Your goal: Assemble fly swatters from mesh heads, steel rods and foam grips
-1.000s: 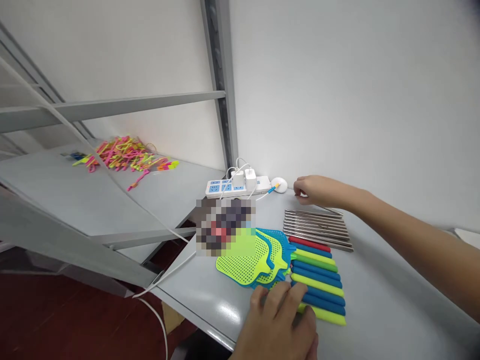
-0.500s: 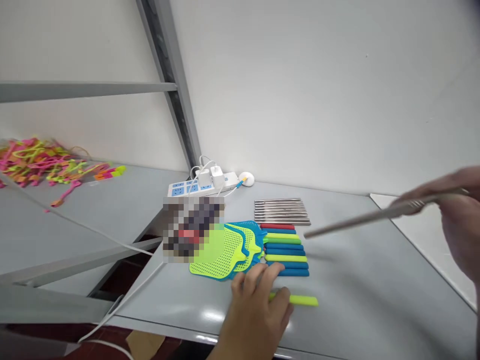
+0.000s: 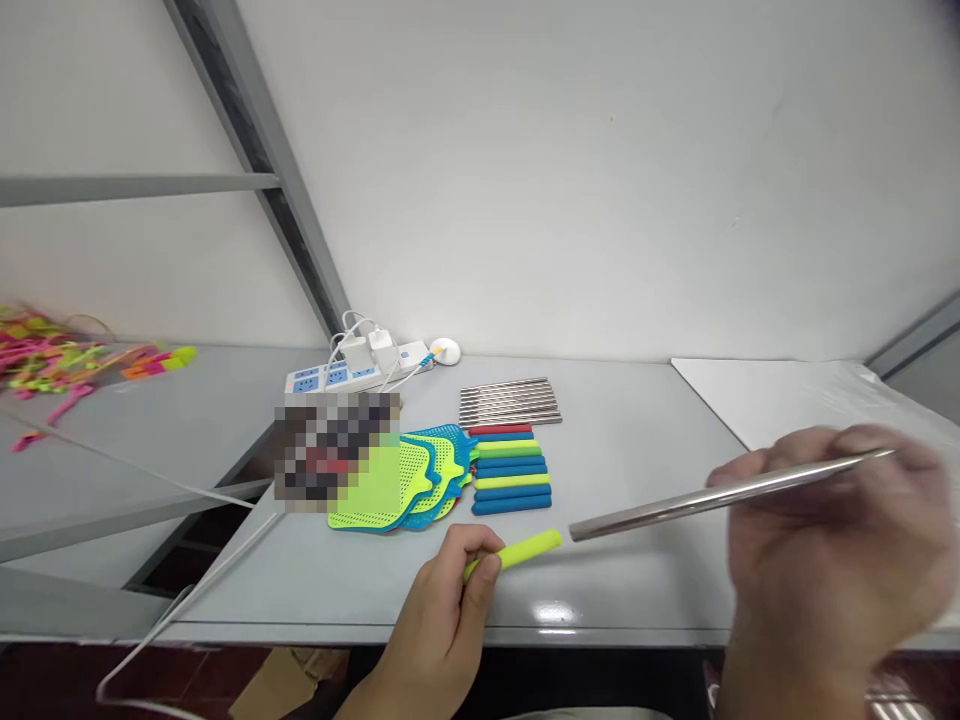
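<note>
My left hand [image 3: 442, 620] is closed round one end of a yellow-green foam handle sleeve [image 3: 521, 551], lifted just off the grey table [image 3: 645, 560]. My right hand [image 3: 832, 560], blurred by motion, pinches a thin metal rod [image 3: 705, 500] whose free tip points left toward the sleeve's open end. Behind them lie a row of coloured sleeves [image 3: 511, 475], a row of metal rods [image 3: 510, 401], and a stack of green and blue fly swatter heads [image 3: 405, 480].
A white power strip [image 3: 352, 372] with chargers and cables sits at the back by the wall. A pixelated patch [image 3: 334, 450] covers something left of the swatter heads. Pink and green plastic pieces [image 3: 67, 360] lie on the left shelf. A white sheet [image 3: 787, 395] lies at right.
My right hand picked a metal rod from the row and carried it right and toward me. My left hand pulled one yellow-green sleeve out of the row and lifted it. The view swung right.
</note>
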The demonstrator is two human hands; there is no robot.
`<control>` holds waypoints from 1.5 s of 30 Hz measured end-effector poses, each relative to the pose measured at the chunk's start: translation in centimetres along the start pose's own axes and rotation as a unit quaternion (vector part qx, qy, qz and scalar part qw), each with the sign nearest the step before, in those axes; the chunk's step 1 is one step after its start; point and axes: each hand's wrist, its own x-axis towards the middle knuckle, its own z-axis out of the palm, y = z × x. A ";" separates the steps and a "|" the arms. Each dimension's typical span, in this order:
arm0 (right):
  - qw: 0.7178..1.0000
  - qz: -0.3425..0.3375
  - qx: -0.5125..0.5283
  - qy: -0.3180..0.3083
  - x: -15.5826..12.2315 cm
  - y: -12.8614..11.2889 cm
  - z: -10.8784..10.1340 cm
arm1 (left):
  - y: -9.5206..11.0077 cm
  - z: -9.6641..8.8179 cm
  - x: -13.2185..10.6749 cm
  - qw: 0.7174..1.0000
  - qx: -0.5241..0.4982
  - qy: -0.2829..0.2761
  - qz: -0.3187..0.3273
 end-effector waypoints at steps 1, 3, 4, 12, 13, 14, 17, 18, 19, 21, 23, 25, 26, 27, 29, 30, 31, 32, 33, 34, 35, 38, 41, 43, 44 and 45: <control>0.999 0.014 0.027 0.020 -1.6 0.5 0.2 | 0.2 -0.2 0.1 1.000 -0.005 0.007 -0.005; 0.995 0.074 0.052 0.034 -4.1 1.4 0.0 | 0.4 -0.5 0.3 0.999 -0.011 0.036 -0.022; 0.993 0.101 0.059 0.035 -5.0 1.8 -0.3 | 0.4 -0.7 0.4 0.998 -0.013 0.048 -0.028; 0.985 0.154 0.073 0.037 -7.7 3.3 -2.4 | -0.4 -0.7 0.3 0.999 -0.018 -0.030 -0.027; 0.985 0.156 0.065 0.034 -7.9 3.4 -2.6 | -0.5 -0.7 0.2 0.999 -0.017 -0.031 -0.027; 0.985 0.158 0.057 0.035 -8.0 3.4 -2.7 | -0.5 -0.7 0.2 0.999 -0.016 -0.030 -0.026; 0.986 0.153 0.044 0.058 -7.9 3.5 -3.2 | -0.5 -0.7 0.1 0.999 -0.014 -0.023 -0.021; 0.985 0.151 0.043 0.066 -7.7 3.6 -3.3 | -0.6 -0.7 0.1 0.999 -0.013 -0.023 -0.019; 0.985 0.153 0.041 0.070 -7.5 3.7 -3.4 | -0.6 -0.7 0.1 1.000 -0.012 -0.022 -0.018; 0.984 0.164 0.038 0.063 -7.3 4.0 -3.5 | -0.5 -0.7 0.1 1.000 -0.008 -0.022 -0.015; 0.983 0.173 0.040 0.055 -7.2 4.1 -3.5 | -0.3 -0.7 0.1 1.000 -0.002 -0.018 -0.012; 0.982 0.176 0.044 0.053 -7.4 4.0 -3.5 | -0.1 -0.6 0.1 1.000 0.005 -0.008 -0.008; 0.982 0.176 0.046 0.053 -7.5 3.9 -3.4 | 0.1 -0.6 0.2 1.000 0.007 -0.004 -0.005; 0.982 0.177 0.046 0.053 -7.5 3.8 -3.4 | 0.2 -0.6 0.2 1.000 0.010 0.001 -0.004; 0.981 0.181 0.043 0.053 -7.7 3.7 -3.3 | 0.3 -0.5 0.2 1.000 0.014 0.004 -0.003; 0.981 0.182 0.044 0.056 -7.7 3.6 -3.3 | 0.3 -0.5 0.3 1.000 0.016 0.003 -0.002; 0.980 0.183 0.044 0.060 -7.7 3.6 -3.3 | 0.3 -0.5 0.3 1.000 0.017 0.001 0.000; 0.980 0.183 0.047 0.063 -7.7 3.6 -3.2 | 0.2 -0.5 0.3 1.000 0.018 -0.002 0.002; 0.980 0.182 0.050 0.064 -7.7 3.6 -3.2 | 0.2 -0.4 0.3 1.000 0.019 -0.003 0.004; 0.980 0.181 0.052 0.065 -7.7 3.6 -3.3 | 0.2 -0.4 0.3 1.000 0.021 -0.003 0.006; 0.980 0.179 0.054 0.063 -7.7 3.6 -3.3 | 0.2 -0.4 0.2 1.000 0.022 -0.002 0.007; 0.982 0.175 0.054 0.051 -7.7 3.6 -3.4 | 0.1 -0.4 0.1 1.000 0.027 0.005 0.009; 0.983 0.178 0.040 0.009 -7.9 3.8 -3.5 | 0.1 -0.5 0.1 0.999 0.034 0.005 0.013; 0.981 0.180 0.012 -0.068 -8.3 4.1 -3.7 | 0.0 -0.4 0.1 0.999 0.041 -0.001 0.026; 0.977 0.182 -0.003 -0.115 -8.4 4.3 -3.8 | 0.0 -0.4 0.1 0.998 0.044 -0.004 0.034; 0.970 0.182 -0.017 -0.162 -8.6 4.5 -3.9 | -0.1 -0.4 0.2 0.998 0.045 -0.005 0.040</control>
